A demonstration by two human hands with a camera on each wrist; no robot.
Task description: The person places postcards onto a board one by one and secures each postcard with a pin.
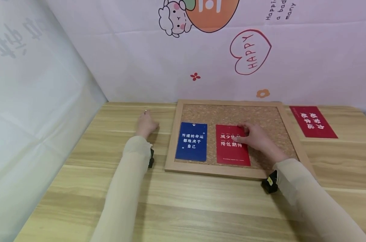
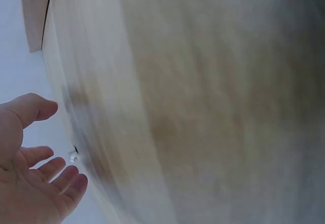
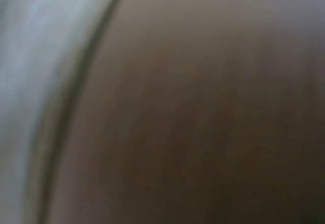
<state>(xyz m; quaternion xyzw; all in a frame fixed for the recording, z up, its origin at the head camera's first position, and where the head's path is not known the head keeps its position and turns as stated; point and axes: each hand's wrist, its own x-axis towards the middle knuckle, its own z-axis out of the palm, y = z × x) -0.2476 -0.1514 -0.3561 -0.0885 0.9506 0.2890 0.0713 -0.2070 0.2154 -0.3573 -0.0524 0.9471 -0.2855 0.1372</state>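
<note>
My right hand (image 1: 255, 137) rests on a red card (image 1: 232, 154) with white writing, thumb and forefinger spread over its upper right part. This card lies flat on a wood-framed corkboard (image 1: 261, 116). To its left is a blue card (image 1: 191, 153), with a pushpin (image 1: 194, 124) at its top. My left hand (image 1: 147, 125) is over the table, left of the board. In the left wrist view its fingers (image 2: 71, 183) are loosely bent and apart from the thumb. Small, clear pushpins (image 2: 73, 156) appear just beyond them. The right wrist view is too blurred to show the hand.
Another red card (image 1: 314, 121) lies on the wooden table (image 1: 207, 201), right of the corkboard. A white printed cloth (image 1: 140, 67) hangs behind the table, and more white cloth (image 1: 34, 117) hangs along the left side.
</note>
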